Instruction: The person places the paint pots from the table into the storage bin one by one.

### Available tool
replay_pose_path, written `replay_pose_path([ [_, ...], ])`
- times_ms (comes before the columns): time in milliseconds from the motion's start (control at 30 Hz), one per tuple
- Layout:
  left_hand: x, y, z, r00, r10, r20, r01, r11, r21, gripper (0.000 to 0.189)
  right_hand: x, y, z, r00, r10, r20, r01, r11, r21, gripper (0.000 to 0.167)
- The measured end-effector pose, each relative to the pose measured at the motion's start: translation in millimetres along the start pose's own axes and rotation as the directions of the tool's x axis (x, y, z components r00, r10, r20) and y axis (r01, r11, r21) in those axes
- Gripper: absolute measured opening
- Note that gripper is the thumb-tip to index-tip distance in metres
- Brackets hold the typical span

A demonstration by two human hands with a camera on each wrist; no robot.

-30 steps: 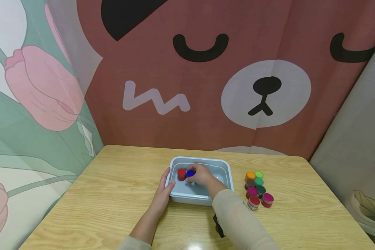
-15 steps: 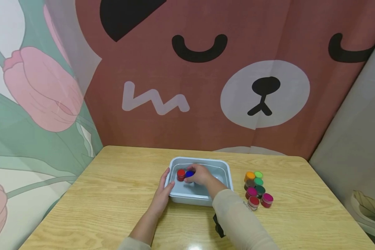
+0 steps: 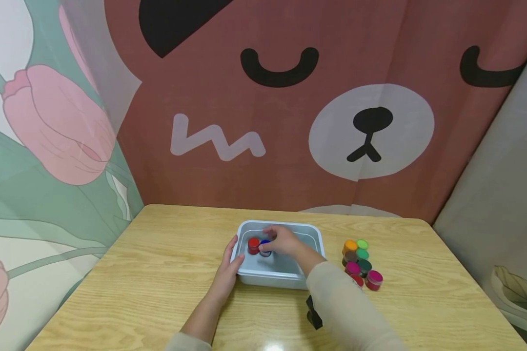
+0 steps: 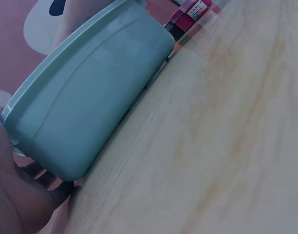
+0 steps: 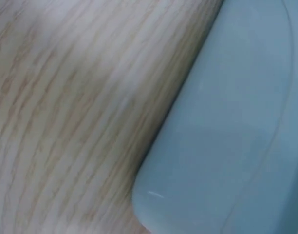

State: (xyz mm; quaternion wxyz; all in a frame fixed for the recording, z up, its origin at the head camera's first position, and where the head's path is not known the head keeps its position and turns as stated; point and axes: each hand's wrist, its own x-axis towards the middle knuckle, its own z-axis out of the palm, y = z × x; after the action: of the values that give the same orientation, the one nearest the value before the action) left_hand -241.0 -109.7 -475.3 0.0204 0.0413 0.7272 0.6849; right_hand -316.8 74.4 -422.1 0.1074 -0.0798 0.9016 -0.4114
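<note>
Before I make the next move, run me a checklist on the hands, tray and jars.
1. Tray flat on the table: ok.
2. Left hand gripping the tray: ok.
3. Red-lidded jar upright in the tray: ok.
4. Right hand free of the blue-lidded jar: cannot tell; they overlap in the head view.
5. All jars in the tray: not ok; a jar group stands on the table.
6. Right sleeve clear of that group: cannot tell; it partly hides the outer red jar.
</note>
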Motion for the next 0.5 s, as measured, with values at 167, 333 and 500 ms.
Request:
replay_pose_path([
  [167, -0.7, 0.4, 0.5, 1.000, 0.011, -0.005, -0.011, 1.000, -0.011, 0.059, -5.7, -3.4, -10.9, 0.999, 0.001, -0.036, 0.000, 1.000, 0.007, 0.049],
  [333, -0.9, 0.5, 0.7, 1.000, 0.007, 0.000, -0.007, 1.000, -0.021, 0.059, -13.4, -3.0, -23.8, 0.998, -0.025, -0.053, 0.028, 0.998, 0.058, 0.048],
  [500, -1.2, 0.3, 1.3, 1.000, 0.006, -0.002, -0.006, 1.000, -0.016, 0.060, -19.9, 0.1, -38.5, 0.997, -0.034, -0.063, 0.040, 0.995, 0.092, 0.049],
])
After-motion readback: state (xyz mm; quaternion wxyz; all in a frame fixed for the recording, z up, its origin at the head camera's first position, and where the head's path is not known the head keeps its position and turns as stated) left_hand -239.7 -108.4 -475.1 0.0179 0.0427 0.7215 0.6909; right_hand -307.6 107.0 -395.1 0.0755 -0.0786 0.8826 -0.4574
